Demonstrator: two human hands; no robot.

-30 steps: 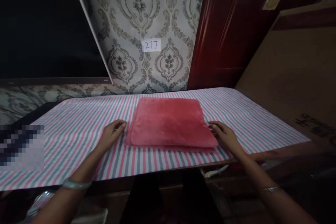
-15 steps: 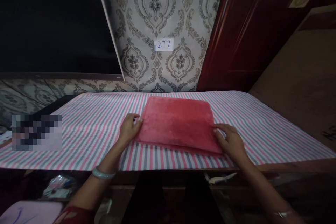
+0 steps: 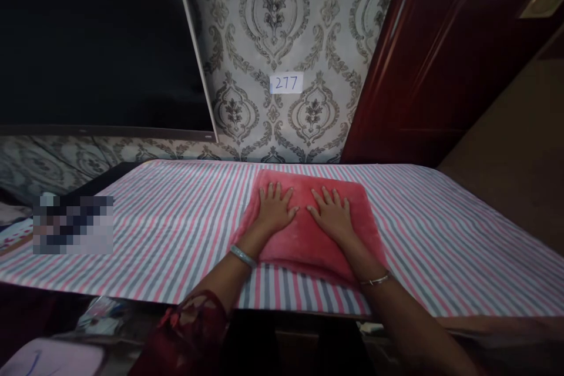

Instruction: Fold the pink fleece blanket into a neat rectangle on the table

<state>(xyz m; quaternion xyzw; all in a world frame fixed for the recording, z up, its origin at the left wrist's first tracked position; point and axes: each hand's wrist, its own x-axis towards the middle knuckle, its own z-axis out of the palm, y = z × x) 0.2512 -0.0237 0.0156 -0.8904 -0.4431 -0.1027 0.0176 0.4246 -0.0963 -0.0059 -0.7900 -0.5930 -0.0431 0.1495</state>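
A folded pink-red plush cloth (image 3: pixel 304 247) lies flat on the striped tablecloth (image 3: pixel 176 235), in front of me. On its left half rests my left hand (image 3: pixel 275 210), palm down with fingers spread. My right hand (image 3: pixel 333 214) presses flat on the right half, its fingers also apart. The two thumbs point toward each other with a small gap between them. Neither hand grips the cloth. Folded layers show along the near edge; my forearms cover parts of the near corners.
A large dark screen (image 3: pixel 101 41) stands at the back left, before patterned wallpaper. A paper marked 277 (image 3: pixel 286 83) is on the wall. Dark red wooden panelling (image 3: pixel 409 70) and a brown board (image 3: pixel 515 153) border the right. A blurred-out patch covers something at left.
Both hands have let go of the cloth's left and right edges and moved inward onto its top, fingers now spread flat. The view has shifted slightly.
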